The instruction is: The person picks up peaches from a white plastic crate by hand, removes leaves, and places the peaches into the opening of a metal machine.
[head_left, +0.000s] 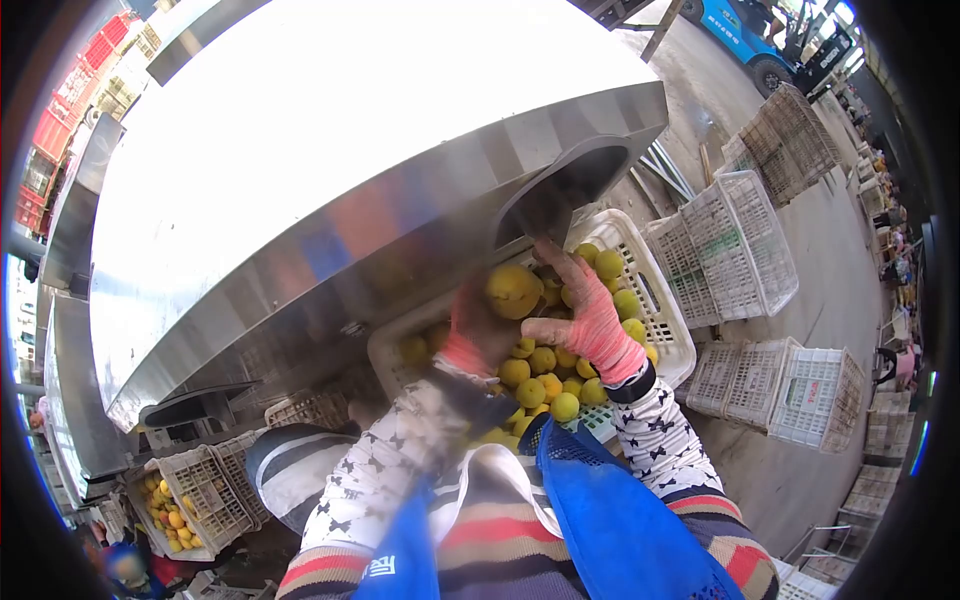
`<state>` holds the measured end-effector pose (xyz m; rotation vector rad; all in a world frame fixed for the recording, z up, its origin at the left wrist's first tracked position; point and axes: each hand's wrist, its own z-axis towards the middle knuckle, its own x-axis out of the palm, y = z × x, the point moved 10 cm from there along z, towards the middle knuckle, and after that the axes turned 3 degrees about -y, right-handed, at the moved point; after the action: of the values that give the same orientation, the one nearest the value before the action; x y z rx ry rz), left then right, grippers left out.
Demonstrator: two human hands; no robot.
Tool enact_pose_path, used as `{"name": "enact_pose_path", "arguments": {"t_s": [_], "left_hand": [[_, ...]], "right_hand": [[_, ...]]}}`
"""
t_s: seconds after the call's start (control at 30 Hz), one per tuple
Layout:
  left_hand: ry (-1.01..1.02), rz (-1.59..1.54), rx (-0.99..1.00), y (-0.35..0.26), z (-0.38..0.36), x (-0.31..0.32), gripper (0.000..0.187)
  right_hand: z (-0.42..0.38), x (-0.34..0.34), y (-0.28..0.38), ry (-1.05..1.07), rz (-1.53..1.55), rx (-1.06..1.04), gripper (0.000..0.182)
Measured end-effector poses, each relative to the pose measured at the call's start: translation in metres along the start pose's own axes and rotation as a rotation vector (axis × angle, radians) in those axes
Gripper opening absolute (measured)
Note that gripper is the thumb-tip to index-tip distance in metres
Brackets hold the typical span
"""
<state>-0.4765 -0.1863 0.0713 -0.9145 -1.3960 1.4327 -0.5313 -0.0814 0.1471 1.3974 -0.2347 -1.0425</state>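
My left hand [476,328], in a pink glove and blurred by motion, is closed around a large yellow fruit [515,291]. My right hand [597,325], also gloved in pink, has its thumb and fingers apart; its fingertips reach up near the metal chute [575,180]. Both hands are above a white plastic crate [672,318] of round yellow-green fruit [565,406]. The crate is partly under the steel table's edge [430,190], and my arms hide part of it.
White crates [740,245] stand on the floor [800,300] to the right, with more crates [800,392] below them. At lower left is a crate of orange-yellow fruit [170,515]. A blue forklift [745,35] is at the top right, and red crates [60,125] are at the far left.
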Motion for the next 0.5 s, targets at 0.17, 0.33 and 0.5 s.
{"name": "enact_pose_path", "arguments": {"t_s": [0.17, 0.33, 0.5], "left_hand": [[0.027, -0.349, -0.206, 0.013, -0.004, 0.029, 0.056], [0.165, -0.666, -0.766, 0.057, -0.027, 0.044, 0.062], [0.38, 0.412, -0.693, 0.147, -0.079, 0.014, 0.063]], "right_hand": [[-0.007, 0.009, -0.001, 0.063, -0.134, -0.029, 0.09], [0.019, -0.018, -0.002, -0.068, -0.244, 0.05, 0.093], [0.07, -0.024, -0.022, -0.191, -0.802, 0.193, 0.059]]}}
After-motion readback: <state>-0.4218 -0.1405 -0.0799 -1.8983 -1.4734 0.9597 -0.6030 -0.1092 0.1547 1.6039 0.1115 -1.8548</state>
